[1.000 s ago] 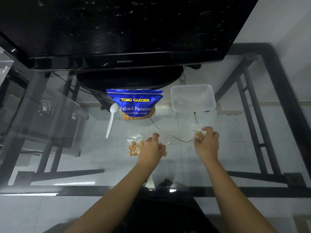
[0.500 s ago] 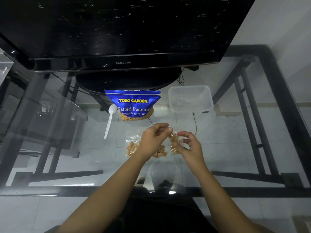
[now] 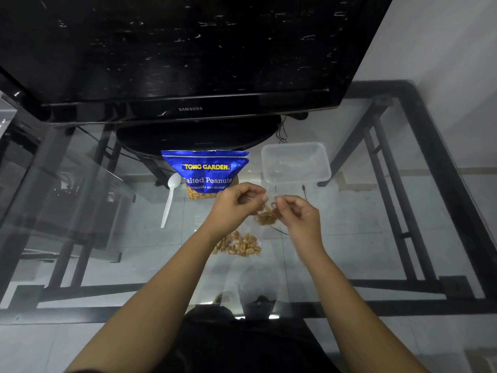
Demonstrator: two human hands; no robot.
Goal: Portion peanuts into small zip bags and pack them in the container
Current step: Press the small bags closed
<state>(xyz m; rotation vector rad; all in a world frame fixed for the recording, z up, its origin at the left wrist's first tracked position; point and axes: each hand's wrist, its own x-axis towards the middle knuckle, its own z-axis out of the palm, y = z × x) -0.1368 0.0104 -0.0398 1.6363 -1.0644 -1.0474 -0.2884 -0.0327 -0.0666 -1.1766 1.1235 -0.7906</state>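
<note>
Bag (image 3: 267,216) of peanuts hangs between my two hands, lifted off the glass table (image 3: 371,238). Its zip edge runs left to right from one pinch to the other, and the nuts sag in a lump below. My left hand (image 3: 236,208) has its fingers curled and nips the left end of the edge. My right hand (image 3: 298,215) nips the right end in the same way. I cannot tell whether the zip is pressed closed along its whole length.

What matters next is the container (image 3: 295,162). It sits ahead of the bag and a little to the right, apart from both hands and nearer my right one. Its long side also runs left to right, so I judge the bag could go forward and in without turning, with the right hand carrying it.

A second bag (image 3: 239,244), filled, lies flat on the glass just beside my left forearm. The peanut pack (image 3: 205,170) and spoon (image 3: 169,200) are off to the left.
</note>
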